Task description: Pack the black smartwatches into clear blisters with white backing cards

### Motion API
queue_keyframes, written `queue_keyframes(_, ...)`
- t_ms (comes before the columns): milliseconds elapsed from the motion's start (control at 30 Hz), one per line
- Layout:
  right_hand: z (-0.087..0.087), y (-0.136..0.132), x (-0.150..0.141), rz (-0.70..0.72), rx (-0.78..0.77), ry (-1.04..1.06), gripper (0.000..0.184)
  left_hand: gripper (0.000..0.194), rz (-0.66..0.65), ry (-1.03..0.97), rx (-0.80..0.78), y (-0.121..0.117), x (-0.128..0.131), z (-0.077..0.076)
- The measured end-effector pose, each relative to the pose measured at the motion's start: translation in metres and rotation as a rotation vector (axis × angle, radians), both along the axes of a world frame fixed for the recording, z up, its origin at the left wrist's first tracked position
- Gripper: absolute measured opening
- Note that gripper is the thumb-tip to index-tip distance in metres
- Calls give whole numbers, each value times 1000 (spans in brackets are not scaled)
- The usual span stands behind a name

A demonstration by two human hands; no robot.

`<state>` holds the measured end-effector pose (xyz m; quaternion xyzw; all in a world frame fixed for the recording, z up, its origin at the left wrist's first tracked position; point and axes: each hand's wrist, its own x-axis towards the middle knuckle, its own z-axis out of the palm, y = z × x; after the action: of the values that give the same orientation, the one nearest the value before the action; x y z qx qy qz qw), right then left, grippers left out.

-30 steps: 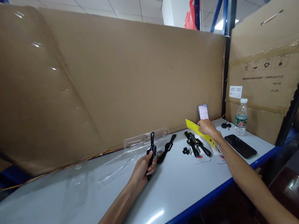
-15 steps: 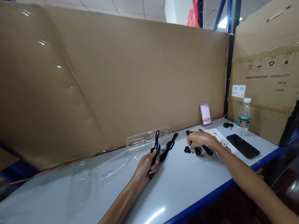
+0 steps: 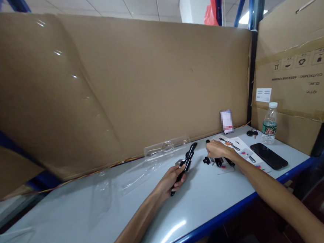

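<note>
My left hand is wrapped round the lower handle of a black spokeshave, which points up and away to the right. A second black tool of like shape is largely hidden behind it. To the right, my right hand reaches down over a small cluster of black parts, its fingers bent together. What they grip, if anything, I cannot make out. Beside those fingers lies a black star-shaped knob. A black handle-like part shows just below the hand, with a bit of red next to it.
Clear plastic packaging lies behind my left hand. Right of my right hand are a printed sheet, a black phone, keys and a water bottle. Another phone leans against the cardboard wall.
My left hand has moved the spokeshave rightward and tilted it, so it now overlaps the second tool. My right hand stays over the small parts. The view has shifted slightly.
</note>
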<state>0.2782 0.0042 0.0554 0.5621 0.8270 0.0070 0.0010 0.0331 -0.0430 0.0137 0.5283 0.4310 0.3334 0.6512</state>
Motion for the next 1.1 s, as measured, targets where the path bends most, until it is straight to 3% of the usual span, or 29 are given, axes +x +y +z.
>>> queue_keyframes(100,-1,7,4,-39,-20,254,14,41,-18,4,-3,0,-1,1)
queue_keyframes(300,2,13,-1,-111,-251,763,24,34,-64,-3,-53,1,-1,5)
queue_keyframes(433,2,10,-10,-17,-372,1191,7,26,-80,-12,-72,2,-1,4)
queue_keyframes(533,-1,3,-20,83,-416,1352,22,23,-109,7,-66,2,-2,2)
queue_keyframes(633,-6,-3,-32,133,-312,1357,29,23,-126,36,-51,1,-2,2)
queue_keyframes(867,-20,-12,-54,133,-111,1198,10,24,-138,49,-32,-2,-2,4)
queue_keyframes(1100,-19,-24,-64,178,99,983,6,25,-128,47,-49,0,-2,1)
